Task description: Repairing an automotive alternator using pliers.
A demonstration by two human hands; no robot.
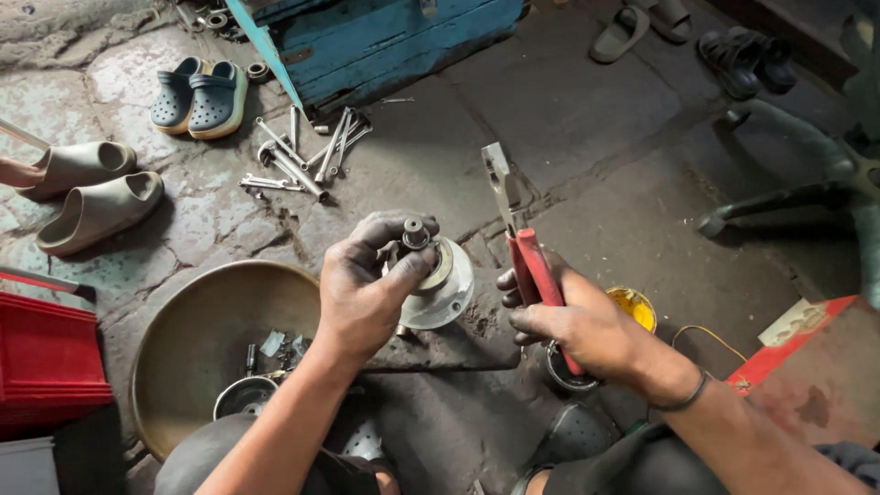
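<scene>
In the head view, the left hand [367, 293] is curled around a round metal hub [438, 284], thumb and fingers closed over its top beside the short shaft, while the right hand [573, 325] is wrapped shut on the red handles of a pair of pliers [522, 234], whose steel nose points up and away. Below and left of the left hand lies a wide metal bowl [197, 330] holding small parts. Beyond both hands, loose wrenches [302, 156] lie on the stone floor, and a yellow tin [634, 307] sits just right of the right hand.
</scene>
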